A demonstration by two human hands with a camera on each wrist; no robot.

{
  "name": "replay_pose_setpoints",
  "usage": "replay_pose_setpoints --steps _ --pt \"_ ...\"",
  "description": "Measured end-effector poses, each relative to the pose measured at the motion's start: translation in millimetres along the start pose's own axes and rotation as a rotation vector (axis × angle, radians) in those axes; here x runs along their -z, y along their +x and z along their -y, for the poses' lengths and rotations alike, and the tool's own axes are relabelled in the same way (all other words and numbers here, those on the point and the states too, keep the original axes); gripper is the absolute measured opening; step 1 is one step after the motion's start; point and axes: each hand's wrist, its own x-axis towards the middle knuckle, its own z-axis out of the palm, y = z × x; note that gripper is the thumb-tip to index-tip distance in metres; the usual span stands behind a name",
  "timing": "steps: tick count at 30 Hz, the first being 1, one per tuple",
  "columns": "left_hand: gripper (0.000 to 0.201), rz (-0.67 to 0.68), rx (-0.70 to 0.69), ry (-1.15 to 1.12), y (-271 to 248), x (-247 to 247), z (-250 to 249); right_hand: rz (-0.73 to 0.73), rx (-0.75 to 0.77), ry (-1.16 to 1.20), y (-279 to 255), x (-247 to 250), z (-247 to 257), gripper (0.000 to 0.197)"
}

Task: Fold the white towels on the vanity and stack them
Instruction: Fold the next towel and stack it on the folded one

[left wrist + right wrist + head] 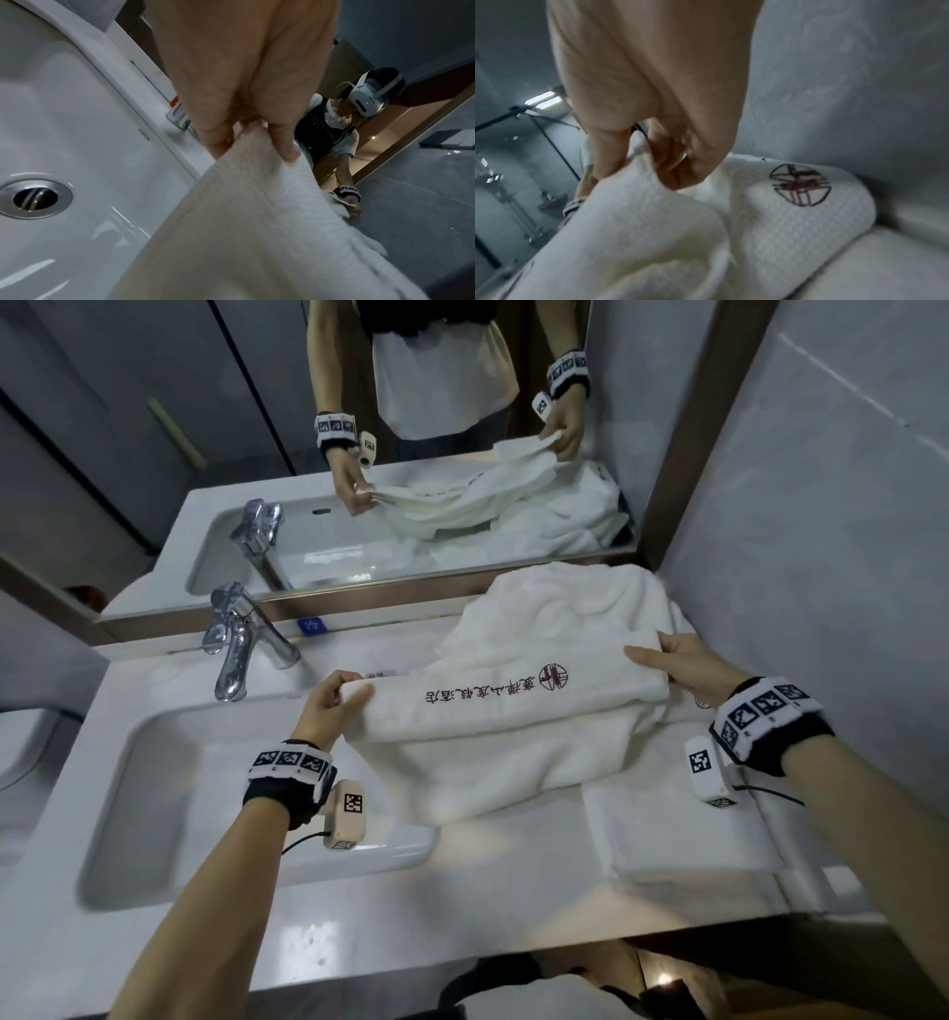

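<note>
Nearest me, a folded white towel (683, 834) lies flat on the pale table (359, 937), starting the stack. Beyond it, my left hand (328, 706) and right hand (693, 667) pinch opposite ends of the embroidered white towel (503, 706), fingers curled, keeping its fold taut. Farther back, crumpled white towels (575, 603) wait.

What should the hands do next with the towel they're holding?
Probably bring the held fold toward the near edge and lay it flat: left hand and right hand each pinch an end of the embroidered towel, which is lifted and only part folded.
</note>
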Motion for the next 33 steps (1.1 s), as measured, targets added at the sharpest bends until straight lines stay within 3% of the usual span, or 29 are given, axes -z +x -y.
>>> replay_pose_setpoints --steps 3,7,9,15,20,23,25,28,33 --pt "0.006 0.009 -0.006 0.009 -5.5 4.9 1.9 -0.064 0.059 -0.129 -0.6 7.7 -4.9 0.029" --pt "0.006 0.072 -0.006 0.090 -7.5 4.1 9.4 0.042 0.056 -0.167 -2.8 6.1 -6.4 0.011" --pt "0.009 0.077 -0.015 0.174 -5.7 1.6 16.0 0.094 0.070 -0.145 0.1 3.0 -0.9 0.018" --pt "0.006 -0.064 0.046 0.200 -2.3 -9.9 35.1 0.167 0.045 -0.170 19.5 -12.9 25.4 0.022" --pt "0.003 -0.136 0.082 0.179 -2.2 -12.4 41.3 -0.003 0.053 -0.125 36.3 -24.7 27.1 0.029" --pt "0.005 -0.175 0.103 0.107 -0.8 -3.1 37.4 -0.127 0.057 0.113 32.3 -21.9 25.3 0.025" --pt "0.006 -0.184 0.050 0.091 1.3 2.2 25.5 -0.165 0.093 0.223 26.8 -18.6 27.8 0.014" --pt "0.008 -0.191 -0.035 0.002 5.7 8.6 1.8 -0.222 0.166 0.282 21.9 -11.9 38.8 0.012" --pt "0.021 -0.058 -0.144 -0.123 5.3 23.3 -29.8 -0.225 0.233 0.375 12.9 2.3 53.0 0.008"
